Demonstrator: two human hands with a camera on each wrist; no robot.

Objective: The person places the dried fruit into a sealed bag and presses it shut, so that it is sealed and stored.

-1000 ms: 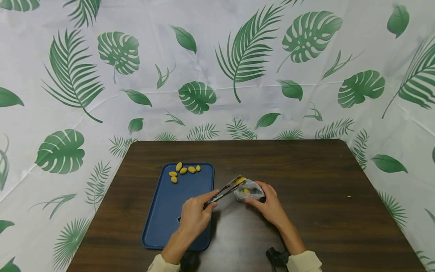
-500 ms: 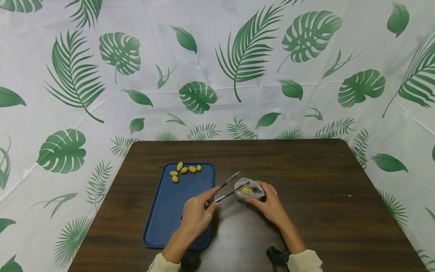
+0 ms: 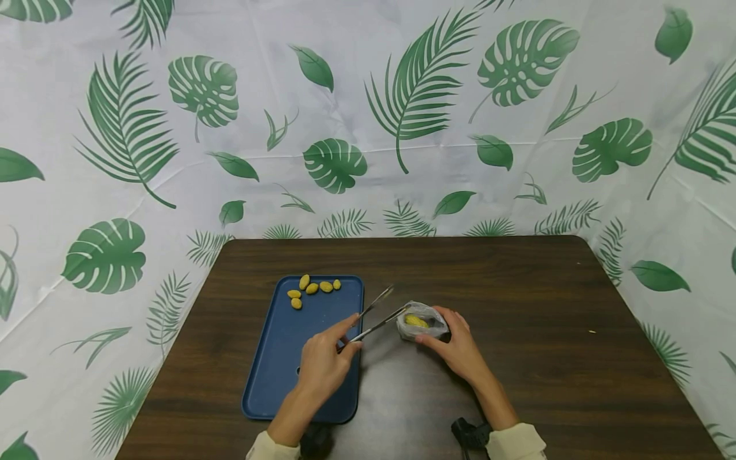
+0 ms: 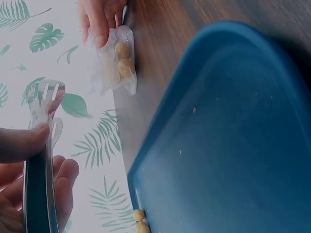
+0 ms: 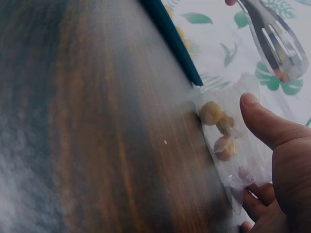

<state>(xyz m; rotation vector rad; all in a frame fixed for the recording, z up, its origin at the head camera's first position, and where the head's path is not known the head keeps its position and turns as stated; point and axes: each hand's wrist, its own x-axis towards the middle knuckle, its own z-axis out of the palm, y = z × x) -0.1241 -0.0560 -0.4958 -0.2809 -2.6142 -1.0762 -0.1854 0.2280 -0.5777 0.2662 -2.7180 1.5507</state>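
My left hand (image 3: 324,361) grips metal serving tongs (image 3: 379,324) above the right edge of the blue tray (image 3: 273,377). The tongs' arms are spread, with nothing between their slotted tips. Right of them, my right hand (image 3: 462,354) holds a clear plastic bag (image 3: 407,333) by its side, thumb and fingers keeping its mouth wide. Inside lie several yellow oval pieces (image 5: 224,147), seen through the film in the right wrist view; I cannot tell their kind. More yellow oval pieces (image 3: 326,287) lie along the tray's far end.
The dark wooden table (image 3: 546,319) extends well to the right of the bag. A tiny pale crumb (image 3: 591,331) lies there. Behind the table hangs a leaf-patterned cloth (image 3: 414,191). A black strapped device (image 3: 470,434) sits at the right wrist.
The tongs opened over the bag and let a yellow piece drop into it. My left hand has since drawn them back left. The right hand and bag stayed put.
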